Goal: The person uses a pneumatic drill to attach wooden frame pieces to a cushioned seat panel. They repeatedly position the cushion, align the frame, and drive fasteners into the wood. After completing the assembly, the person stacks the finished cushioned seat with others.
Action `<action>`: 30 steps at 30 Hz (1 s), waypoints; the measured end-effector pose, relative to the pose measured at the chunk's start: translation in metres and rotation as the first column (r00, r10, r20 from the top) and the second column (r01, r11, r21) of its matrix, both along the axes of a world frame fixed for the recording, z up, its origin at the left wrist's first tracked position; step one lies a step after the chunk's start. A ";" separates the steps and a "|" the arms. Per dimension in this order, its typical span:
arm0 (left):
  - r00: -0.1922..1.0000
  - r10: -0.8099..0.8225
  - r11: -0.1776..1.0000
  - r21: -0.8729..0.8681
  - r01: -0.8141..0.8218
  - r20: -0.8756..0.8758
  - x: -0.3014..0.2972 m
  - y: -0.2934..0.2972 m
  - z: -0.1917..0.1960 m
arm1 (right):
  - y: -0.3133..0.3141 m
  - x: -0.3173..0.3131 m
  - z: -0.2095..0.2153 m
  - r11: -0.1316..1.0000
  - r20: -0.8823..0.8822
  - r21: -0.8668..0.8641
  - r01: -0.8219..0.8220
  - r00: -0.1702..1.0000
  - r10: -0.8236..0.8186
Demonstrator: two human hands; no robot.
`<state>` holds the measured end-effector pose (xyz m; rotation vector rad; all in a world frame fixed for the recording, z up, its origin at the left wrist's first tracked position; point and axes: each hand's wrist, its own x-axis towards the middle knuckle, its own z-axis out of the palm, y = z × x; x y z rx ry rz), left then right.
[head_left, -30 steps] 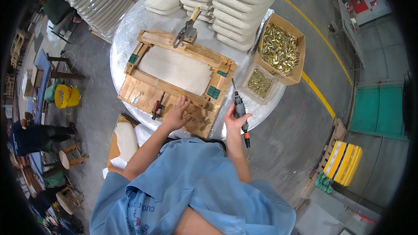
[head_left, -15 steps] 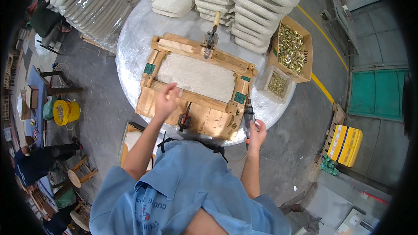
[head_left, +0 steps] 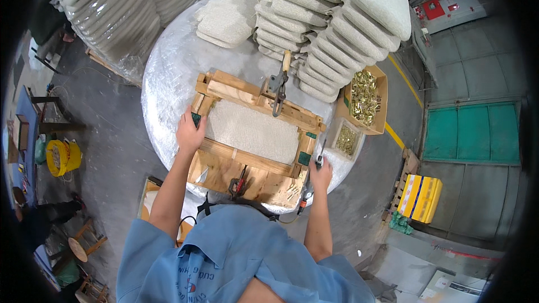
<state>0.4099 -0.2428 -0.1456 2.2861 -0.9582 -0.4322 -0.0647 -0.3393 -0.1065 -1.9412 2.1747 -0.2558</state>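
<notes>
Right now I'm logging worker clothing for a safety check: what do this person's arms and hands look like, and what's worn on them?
Both forearms are bare. The left hand and right hand wear no gloves. Short sleeves of a loose blue shirt end near the elbows.

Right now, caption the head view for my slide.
Left hand on wooden frame jig, right hand gripping a power screwdriver.

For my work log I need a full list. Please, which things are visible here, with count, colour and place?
round table: one, silvery wrap, centre
wooden frame jig: one, light wood, on table
cushion panel: one, off-white, inside the jig
toggle clamp: one, metal, jig's far rail
cushion stacks: several, off-white, table's far side
cardboard boxes of brass fittings: two, right of jig
yellow bucket: one, floor, left
left hand: on jig's left edge
right hand: holding power tool, dark
</notes>
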 end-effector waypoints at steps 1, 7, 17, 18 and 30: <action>1.000 0.012 1.000 -0.019 -0.012 0.021 0.000 0.000 -0.002 | -0.028 0.023 0.011 0.995 0.271 -0.050 -0.092 0.957 0.102; 0.998 0.017 0.995 -0.100 -0.011 0.056 0.000 -0.002 0.004 | -0.212 0.227 0.088 0.954 0.934 0.238 -0.181 0.311 -0.175; 0.994 0.090 0.991 -0.098 -0.095 -0.059 -0.001 -0.003 0.004 | -0.063 0.246 0.143 0.802 0.579 -0.554 -0.224 0.589 0.564; 0.995 0.091 0.992 -0.089 -0.095 -0.052 0.000 0.001 0.005 | -0.013 0.241 0.131 0.864 0.673 -0.425 -0.269 0.544 0.501; 0.995 0.082 0.988 -0.138 -0.074 0.058 -0.002 -0.001 0.003 | 0.159 0.199 0.028 0.686 0.864 0.255 -0.681 0.479 0.154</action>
